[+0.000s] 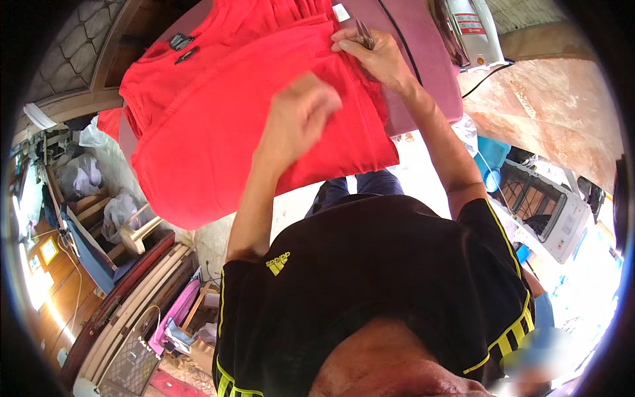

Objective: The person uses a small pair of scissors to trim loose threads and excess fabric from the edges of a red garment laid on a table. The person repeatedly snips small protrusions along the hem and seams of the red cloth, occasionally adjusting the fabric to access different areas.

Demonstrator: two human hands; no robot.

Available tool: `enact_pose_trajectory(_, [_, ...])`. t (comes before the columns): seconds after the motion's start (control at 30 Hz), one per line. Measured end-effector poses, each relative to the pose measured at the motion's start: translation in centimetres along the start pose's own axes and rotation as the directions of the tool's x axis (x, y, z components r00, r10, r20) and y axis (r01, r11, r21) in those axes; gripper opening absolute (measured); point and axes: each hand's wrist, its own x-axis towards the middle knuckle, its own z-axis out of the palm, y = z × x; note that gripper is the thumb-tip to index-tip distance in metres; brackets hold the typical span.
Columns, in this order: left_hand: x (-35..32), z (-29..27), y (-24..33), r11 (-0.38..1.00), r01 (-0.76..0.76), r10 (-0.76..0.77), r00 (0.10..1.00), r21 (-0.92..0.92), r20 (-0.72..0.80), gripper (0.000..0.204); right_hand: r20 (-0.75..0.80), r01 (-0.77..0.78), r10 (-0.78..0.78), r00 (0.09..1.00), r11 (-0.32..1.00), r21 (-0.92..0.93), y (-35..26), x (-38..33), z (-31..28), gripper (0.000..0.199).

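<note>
- Steadying the cloth well would, we judge, ask for a flat, light palm: the left hand [301,116] shows blurred over the near right part of the red garment [211,139], its fingers curled, and we cannot tell whether they pinch anything.
- We see the red garment itself in loose, soft layers, matte and lightly creased, its near edge drooping past the mauve table [440,79] that bears it.
- At the garment's far right edge, the right hand [377,56] is closed around a slim, dark, metallic tool [364,36]; we would hold its points clear of the fabric, lest they snag it.
- Near the garment's far left corner, we note a small dark label [180,42].
- Right of the garment, we find the table's cover smooth and padded-looking, crossed by a thin black cord [397,30].
- Beyond the cord, well right of the garment, we note a white appliance [479,30], glossy and rounded.
</note>
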Motion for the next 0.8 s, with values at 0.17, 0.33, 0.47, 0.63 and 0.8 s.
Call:
enact_pose_trajectory(0.17, [-1.3, -1.4, 2.2, 1.000, 0.007, -0.008, 0.934, 0.003, 0.357, 0.018, -0.053, 0.062, -0.060, 0.997, 0.998, 0.033, 0.7, -0.8, 0.0, 0.020])
enact_pose_trajectory(0.33, [6.9, -1.5, -3.9, 0.837, -0.128, 0.345, 0.879, 0.532, -0.330, 0.026, -0.137, 0.127, -0.130, 0.982, 0.992, -0.027, 0.9, -1.4, -1.3, 0.020])
enact_pose_trajectory(0.47, [7.3, -2.0, -6.5, 0.780, -0.182, 0.417, 0.864, 0.599, -0.281, 0.010, -0.122, 0.168, -0.184, 0.975, 0.977, -0.130, -1.9, -0.9, -3.2, 0.019])
enact_pose_trajectory(0.63, [6.8, -0.5, -4.3, 0.786, -0.121, 0.366, 0.881, 0.607, -0.298, 0.009, -0.082, 0.327, -0.334, 0.939, 0.941, -0.089, -1.9, 1.1, -6.0, 0.017])
enact_pose_trajectory(0.8, [2.4, -2.9, -2.0, 0.955, 0.031, 0.109, 0.888, 0.295, -0.446, 0.005, 0.269, 0.526, -0.505, 0.820, 0.851, -0.007, -4.7, 4.4, -0.1, 0.023])
